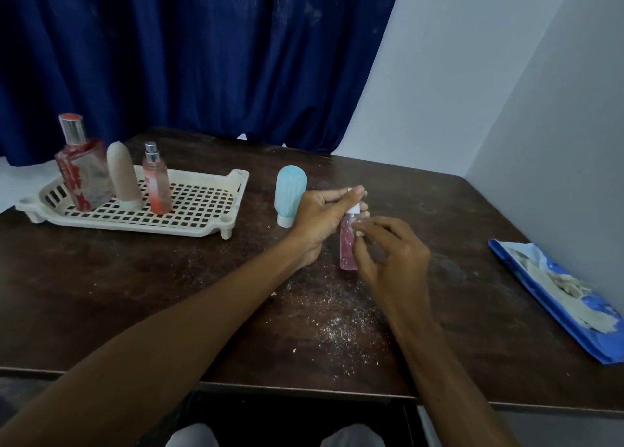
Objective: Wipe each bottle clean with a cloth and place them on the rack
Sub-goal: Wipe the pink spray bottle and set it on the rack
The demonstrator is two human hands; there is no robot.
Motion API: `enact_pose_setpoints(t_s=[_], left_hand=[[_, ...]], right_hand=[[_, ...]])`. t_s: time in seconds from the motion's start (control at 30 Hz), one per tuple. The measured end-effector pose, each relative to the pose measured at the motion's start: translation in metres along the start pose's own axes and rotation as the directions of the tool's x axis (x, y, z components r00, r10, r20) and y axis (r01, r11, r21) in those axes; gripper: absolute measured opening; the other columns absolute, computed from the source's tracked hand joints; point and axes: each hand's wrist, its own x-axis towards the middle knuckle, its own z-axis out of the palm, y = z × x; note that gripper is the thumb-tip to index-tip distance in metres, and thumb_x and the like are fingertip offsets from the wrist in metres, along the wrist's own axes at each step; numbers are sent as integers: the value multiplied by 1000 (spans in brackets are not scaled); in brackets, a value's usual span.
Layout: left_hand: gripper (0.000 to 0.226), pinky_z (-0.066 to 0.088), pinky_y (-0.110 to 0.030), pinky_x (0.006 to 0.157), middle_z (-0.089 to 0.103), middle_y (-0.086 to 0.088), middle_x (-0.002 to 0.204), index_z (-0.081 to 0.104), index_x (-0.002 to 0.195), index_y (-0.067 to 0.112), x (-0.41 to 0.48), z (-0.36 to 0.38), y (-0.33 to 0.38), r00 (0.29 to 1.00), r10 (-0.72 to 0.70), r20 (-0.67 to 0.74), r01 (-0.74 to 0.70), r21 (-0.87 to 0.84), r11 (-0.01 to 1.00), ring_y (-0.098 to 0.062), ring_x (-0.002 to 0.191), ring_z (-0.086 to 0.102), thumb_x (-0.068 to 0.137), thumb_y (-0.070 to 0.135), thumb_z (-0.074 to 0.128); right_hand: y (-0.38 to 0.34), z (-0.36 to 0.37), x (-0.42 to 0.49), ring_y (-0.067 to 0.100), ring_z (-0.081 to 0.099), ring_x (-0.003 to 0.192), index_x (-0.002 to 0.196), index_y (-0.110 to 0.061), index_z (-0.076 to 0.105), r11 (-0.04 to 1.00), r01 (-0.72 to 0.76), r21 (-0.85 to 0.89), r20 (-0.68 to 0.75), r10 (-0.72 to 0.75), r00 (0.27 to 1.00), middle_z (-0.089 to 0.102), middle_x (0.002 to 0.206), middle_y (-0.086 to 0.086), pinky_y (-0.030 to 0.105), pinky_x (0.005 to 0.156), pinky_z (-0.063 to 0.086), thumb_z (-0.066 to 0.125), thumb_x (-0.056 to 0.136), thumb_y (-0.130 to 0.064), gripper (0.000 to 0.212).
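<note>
Bottle (pixel 348 254) mid-table (pixel 169 277), L fingers (pixel 351 195) gripping top, R fingers (pixel 363 244) pinching cloth (pixel 358 228) on it; rack (pixel 152 227) well left.

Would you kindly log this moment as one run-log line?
step: wiping pink bottle | left hand: grips its top | right hand: pinches cloth against it | rack: three bottles | table: blue bottle waiting

Five bottles: three in the one rack (pixel 189 230) at the worktop's (pixel 135 294) far left corner (red bottle (pixel 82 173), beige bottle (pixel 123 176), peach bottle (pixel 157 184)), one blue bottle (pixel 291 193) mid-worktop, one pink bottle (pixel 347 249) between two hands, left hand (pixel 320 217) and right hand (pixel 393 255). One white scrap (pixel 358 227); one packet (pixel 557 298) by the right edge.
</note>
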Motion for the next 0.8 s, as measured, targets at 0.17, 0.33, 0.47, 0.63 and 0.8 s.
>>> enact_pose_setpoints(t_s=[0.17, 0.33, 0.47, 0.63, 0.8], left_hand=[[34, 58, -26, 73, 78, -9, 95, 72, 115, 6, 0, 1, -1, 1000, 25, -11, -25, 34, 999, -16, 83, 75, 90, 30, 71], [35, 59, -27, 73, 78, -9, 94, 72, 115, 5, -1, 2, 0, 999, 31, -19, -30, 23, 999, -17, 83, 76, 89, 29, 72], [37, 58, -24, 71, 78, -8, 97, 71, 118, 7, -2, 3, -1, 999, 38, -2, -38, 38, 999, -16, 86, 76, 90, 30, 71], [30, 59, -33, 88, 76, -10, 108, 69, 121, 8, 1, -5, 2, 991, -35, 133, 35, -1, 999, -22, 102, 73, 98, 26, 60], [28, 59, -34, 89, 75, -12, 110, 67, 122, 3, 2, -7, 2, 989, -16, 145, 12, 25, 1000, -23, 104, 72, 97, 14, 61]], right_hand=[[2, 0, 4, 19, 67, 87, 102, -3, 75, 1000, -27, -12, -23, 27, 999, 71, 98, 9, 26, 82, 54, 77, 78, 2, 24], [1, -1, 0, 18, 67, 86, 96, -4, 77, 999, 15, -35, 1, -15, 1000, 71, 96, 8, 26, 80, 55, 79, 75, 1, 22], [3, -2, 2, 15, 67, 86, 97, -5, 77, 999, -32, -26, -16, 32, 999, 72, 96, 5, 27, 77, 56, 79, 76, 0, 22], [3, -3, 3, 14, 67, 83, 96, -5, 77, 996, -85, -20, -26, 84, 996, 72, 94, 4, 22, 78, 54, 79, 75, 1, 21], [1, -2, 3, 14, 66, 86, 101, -6, 75, 998, -67, -2, -22, 67, 998, 71, 97, 5, 18, 81, 52, 77, 79, -1, 22]])
